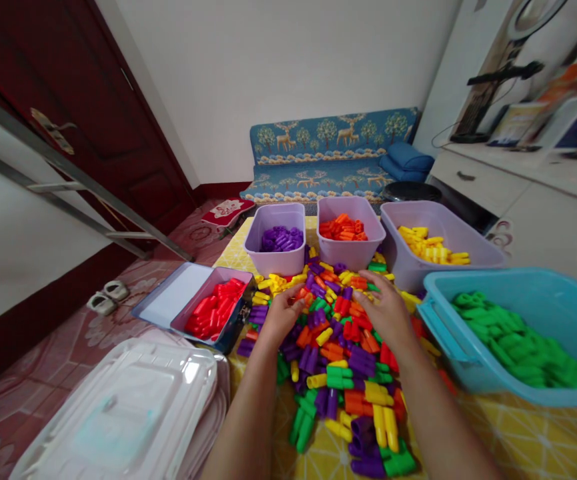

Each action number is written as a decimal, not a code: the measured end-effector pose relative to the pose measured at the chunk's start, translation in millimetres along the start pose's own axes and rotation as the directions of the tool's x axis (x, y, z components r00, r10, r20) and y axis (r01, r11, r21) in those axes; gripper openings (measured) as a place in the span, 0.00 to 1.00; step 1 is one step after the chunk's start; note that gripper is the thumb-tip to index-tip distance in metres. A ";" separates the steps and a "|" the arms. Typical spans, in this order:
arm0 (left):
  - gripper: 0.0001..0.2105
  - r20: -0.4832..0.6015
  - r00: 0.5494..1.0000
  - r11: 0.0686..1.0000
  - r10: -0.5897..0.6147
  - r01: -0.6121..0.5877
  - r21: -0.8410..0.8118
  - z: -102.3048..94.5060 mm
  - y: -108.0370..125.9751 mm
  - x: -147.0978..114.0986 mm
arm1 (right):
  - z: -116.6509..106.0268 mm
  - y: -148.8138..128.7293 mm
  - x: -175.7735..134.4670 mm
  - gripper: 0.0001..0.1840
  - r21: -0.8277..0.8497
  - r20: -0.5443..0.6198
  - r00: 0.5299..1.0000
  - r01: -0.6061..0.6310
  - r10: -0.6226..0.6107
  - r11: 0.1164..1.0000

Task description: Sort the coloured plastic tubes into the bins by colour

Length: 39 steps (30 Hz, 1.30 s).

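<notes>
A mixed heap of plastic bullet-shaped building pieces in purple, yellow, orange, green and red covers the middle of the table. At the left side of its far part is my left hand, thumb and forefinger apart, with an orange piece between them; whether they touch it is hard to see. My right hand reaches over the right side of the heap, its fingers stretched out and apart. Orange and green pieces lie by its fingertips. Both palms face inward, and some fingers are hidden.
Behind the heap stand a bin of purple pieces, one of orange pieces and one of yellow pieces. A blue tub of green pieces is right. An open box of red pieces and stacked lids are left.
</notes>
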<state>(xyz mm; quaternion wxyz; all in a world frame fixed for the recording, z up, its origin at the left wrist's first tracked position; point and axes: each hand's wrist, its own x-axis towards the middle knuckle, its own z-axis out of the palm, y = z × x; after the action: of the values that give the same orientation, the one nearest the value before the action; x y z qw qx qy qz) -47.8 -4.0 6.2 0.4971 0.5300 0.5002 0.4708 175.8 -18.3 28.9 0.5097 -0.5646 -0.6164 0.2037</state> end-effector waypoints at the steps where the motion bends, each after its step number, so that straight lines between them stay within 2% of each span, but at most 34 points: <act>1: 0.21 -0.012 0.999 0.999 0.034 -0.034 0.030 0.3 -0.3 0.0 | 1.1 10.0 1.0 0.24 -0.095 -0.003 0.999 0.047 -0.047 0.994; 4: 0.20 -0.024 0.997 0.991 0.071 -0.068 0.114 2.0 0.2 -1.7 | 5.9 34.3 1.3 0.33 -0.252 0.065 0.994 0.102 -0.088 0.962; 8: 0.20 0.000 0.998 0.976 0.063 -0.062 0.208 5.3 0.0 -5.0 | 12.6 48.0 -2.0 0.43 -0.358 0.177 0.983 0.026 0.041 0.933; 11: 0.22 0.013 0.996 0.967 0.092 -0.093 0.237 7.4 -2.1 -6.5 | 12.7 47.4 -1.9 0.40 -0.394 0.214 0.975 0.025 0.065 0.919; 18: 0.18 0.083 0.992 0.942 0.096 -0.117 0.313 9.6 -2.3 -8.1 | 6.6 35.4 -0.6 0.23 -0.361 0.342 0.939 0.155 -0.024 0.919; 24: 0.24 0.173 0.973 0.966 0.150 -0.182 0.183 10.3 -1.9 -7.6 | 10.7 8.0 -5.4 0.16 -0.227 0.412 0.909 0.162 -0.056 0.960; 30: 0.32 0.270 0.959 0.996 0.088 -0.087 -0.015 16.9 10.7 -14.1 | 18.2 -10.3 -11.9 0.18 0.049 0.413 0.911 -0.012 -0.009 0.999; 35: 0.29 0.300 0.945 0.989 0.129 -0.099 -0.113 20.9 22.3 -18.8 | 19.2 -20.3 -12.9 0.17 0.137 0.400 0.916 -0.057 -0.003 0.989; 39: 0.27 0.263 0.963 0.983 0.056 -0.007 -0.183 20.7 24.6 -17.6 | 15.5 -24.1 -9.7 0.16 0.196 0.391 0.920 -0.102 0.018 0.975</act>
<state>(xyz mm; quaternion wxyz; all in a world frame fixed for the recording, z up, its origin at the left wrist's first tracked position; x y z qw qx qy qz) -26.6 -22.8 29.4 0.5982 0.5493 0.3755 0.4465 149.1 -28.8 38.8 0.4292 -0.4742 -0.6617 0.3913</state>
